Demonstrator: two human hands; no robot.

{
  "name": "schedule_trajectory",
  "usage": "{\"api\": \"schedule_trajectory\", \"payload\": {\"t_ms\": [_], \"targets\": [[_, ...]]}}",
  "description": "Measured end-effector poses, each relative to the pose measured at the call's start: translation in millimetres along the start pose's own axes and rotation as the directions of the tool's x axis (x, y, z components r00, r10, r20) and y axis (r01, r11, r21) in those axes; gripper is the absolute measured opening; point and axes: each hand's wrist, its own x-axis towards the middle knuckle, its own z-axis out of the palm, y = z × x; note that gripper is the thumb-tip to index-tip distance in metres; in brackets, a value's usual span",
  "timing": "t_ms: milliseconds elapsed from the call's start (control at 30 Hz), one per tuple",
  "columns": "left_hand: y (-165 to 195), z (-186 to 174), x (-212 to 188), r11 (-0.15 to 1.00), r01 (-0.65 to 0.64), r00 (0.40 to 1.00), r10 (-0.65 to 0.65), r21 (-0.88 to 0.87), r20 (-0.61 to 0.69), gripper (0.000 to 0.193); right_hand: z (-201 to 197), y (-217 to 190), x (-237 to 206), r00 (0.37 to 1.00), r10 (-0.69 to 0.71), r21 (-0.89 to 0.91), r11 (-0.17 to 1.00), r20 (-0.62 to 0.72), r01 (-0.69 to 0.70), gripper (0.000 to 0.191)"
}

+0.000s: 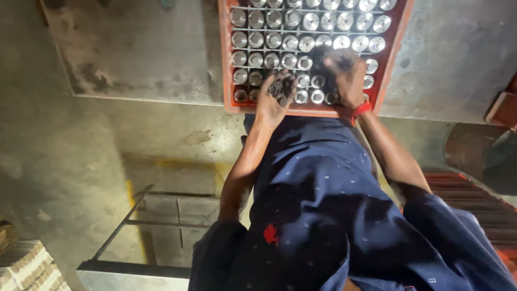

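Two hands work over a red tray (391,59) that rests on a grey concrete counter (145,54). The tray is divided by a grid into cells, and most cells hold one upright, shiny metal cylinder (311,21) seen end-on.

Left hand (276,97): palm up and cupped, loosely curled around a small heap of dark metal pieces (280,88). The hand sits at the near edge of the tray, above its lower rows. The heap is cradled, not clamped.

Right hand (344,73): turned palm down over the lower right cells, fingers bent toward the cylinders. Whether the fingertips pinch a piece cannot be told; the hand hides that area. A red band (361,109) circles the wrist.

Surroundings: a metal frame (137,226) stands on the floor at lower left, beside stacked pale material (27,267). A ribbed red object (474,199) lies at lower right.

Likely faults from this position:
1. Spillage. The heap lies loose in an open palm; any tilt of the left hand could roll pieces into the cells or off the counter edge.
2. Misplacement. The right hand covers the cells it works on, and the light is dim, so a piece could land in the wrong cell or sit crooked.
3. Knock-over. Bent fingers pass close to neighbouring cylinders and could tip one against the grid.
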Motion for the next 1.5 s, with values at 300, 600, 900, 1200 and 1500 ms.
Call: {"api": "schedule_trajectory", "payload": {"t_ms": [300,600,900,1200,1500], "targets": [[3.0,-50.3,13.0,0.968,-0.107,0.897,-0.005,0.229,0.441,0.032,28.6,-1.5,69.7,0.95,-0.236,-0.571,0.759,0.206,0.313,0.016],[-1.4,-0.8,-1.6,0.588,-0.476,0.871,0.216,0.654,0.44,0.046,27.6,-11.2,-2.4,0.922,-0.023,-0.105,0.992,0.387,0.069,0.027],[8.9,-20.1,18.4,0.957,-0.186,0.95,0.118,0.222,0.288,0.03,17.0,-9.4,31.2,0.98,0.01,-0.022,1.0,0.198,-0.006,0.026],[-9.4,-42.4,34.3,0.996,0.015,0.794,-0.069,0.094,0.604,0.025,23.9,-23.4,83.6,0.899,-0.394,-0.329,0.837,0.192,0.438,0.022],[1.0,-27.6,18.6,0.929,-0.237,0.894,0.093,0.285,0.439,0.033,27.5,-48.4,122.1,0.874,-0.415,-0.434,0.759,0.252,0.485,0.032]]}}
